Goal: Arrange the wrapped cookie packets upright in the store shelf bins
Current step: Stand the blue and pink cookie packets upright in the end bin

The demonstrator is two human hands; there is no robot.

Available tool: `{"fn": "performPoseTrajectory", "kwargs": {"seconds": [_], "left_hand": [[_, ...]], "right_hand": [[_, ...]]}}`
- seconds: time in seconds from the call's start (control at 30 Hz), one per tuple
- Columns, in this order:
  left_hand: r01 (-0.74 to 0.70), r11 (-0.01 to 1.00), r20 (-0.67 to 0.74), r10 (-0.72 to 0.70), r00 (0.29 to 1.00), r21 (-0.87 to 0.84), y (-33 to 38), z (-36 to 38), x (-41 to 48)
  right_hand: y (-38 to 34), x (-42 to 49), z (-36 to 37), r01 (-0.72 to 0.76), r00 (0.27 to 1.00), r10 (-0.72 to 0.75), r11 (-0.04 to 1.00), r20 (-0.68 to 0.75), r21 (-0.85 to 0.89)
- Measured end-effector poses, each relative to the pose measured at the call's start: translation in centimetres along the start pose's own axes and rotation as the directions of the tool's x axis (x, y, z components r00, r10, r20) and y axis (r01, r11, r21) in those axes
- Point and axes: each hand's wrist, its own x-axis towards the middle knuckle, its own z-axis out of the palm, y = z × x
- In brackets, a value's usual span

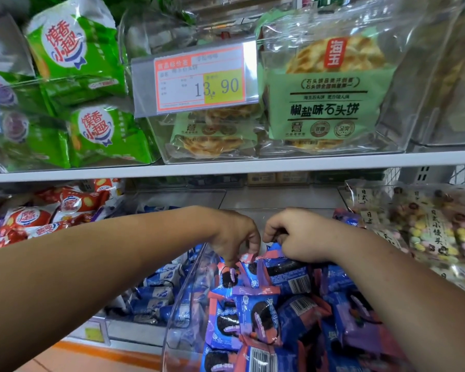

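The price tag [196, 79] reads "13.90". Right of it, a flatbread packet [325, 103] bears "海玉" and "椒盐味石头饼". Left of it, green packets [73, 47] read "馍香小趣". Below it, blue cookie packets [295, 284] carry barcodes. Below and right of it, snack bags [438, 229] read "日式小馒头".

Partly legible areas. The left hand [234, 237] pinches the pink crimped end of one of the blue-and-pink wrapped cookie packets [255, 312], which covers its fingertips. The right hand [298, 234] curls its fingers beneath its own back, so its grasp cannot be told. The clear plastic bin [183, 304] and the nearest packets are cut by the bottom edge. Small print on the orange-bordered price label [199, 79] is blurred; only 13.90 reads. The clear bags of pastel biscuits [438, 232] run past the right edge.
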Motion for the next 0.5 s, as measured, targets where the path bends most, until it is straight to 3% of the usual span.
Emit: {"fn": "performPoseTrajectory", "kwargs": {"seconds": [0.23,0.5], "left_hand": [[-0.024,0.994,-0.094,0.014,0.996,-0.104,-0.1,-0.4,-0.6],[-0.007,0.997,-0.171,-0.006,0.985,-0.073,-0.7,0.4,-0.7]], "right_hand": [[-0.3,-0.2,-0.2,0.006,1.000,-0.006,1.000,-0.002,-0.001],[0.2,0.3,0.1,0.028,1.000,-0.029,0.999,-0.013,-0.026]]}}
